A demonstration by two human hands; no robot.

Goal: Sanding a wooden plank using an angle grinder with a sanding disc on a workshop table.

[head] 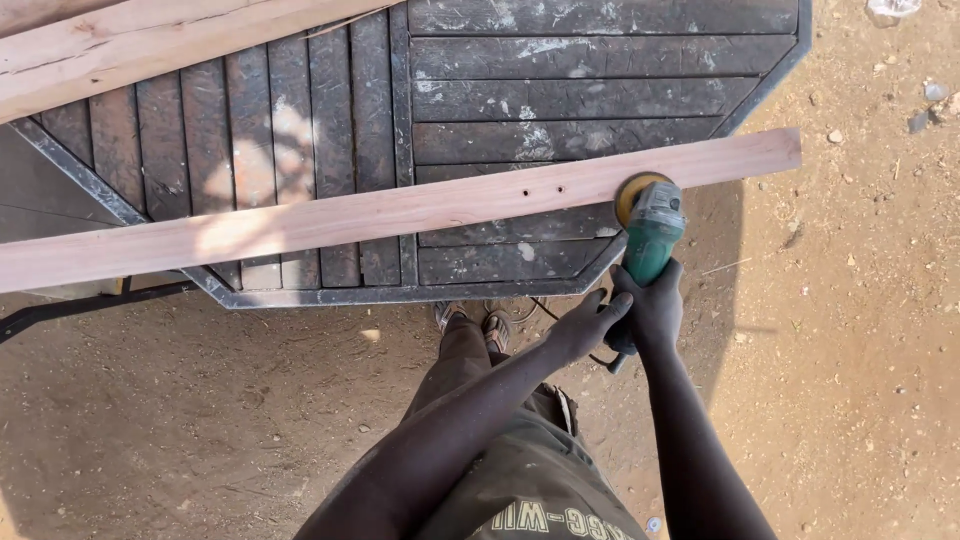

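A long pale wooden plank (380,212) lies across a dark slatted table top (560,100), running from the left edge to the upper right. A green angle grinder (652,232) with a yellowish sanding disc (636,187) rests on the plank's near edge, right of two small holes. My right hand (655,305) grips the grinder's body from behind. My left hand (590,322) sits just left of it, fingers touching the rear of the tool near its side handle.
A second pale plank (130,45) lies at the top left over the table. The table has a grey metal frame (400,294). Sandy ground with small stones surrounds it. My sandalled feet (470,322) stand by the table's near edge.
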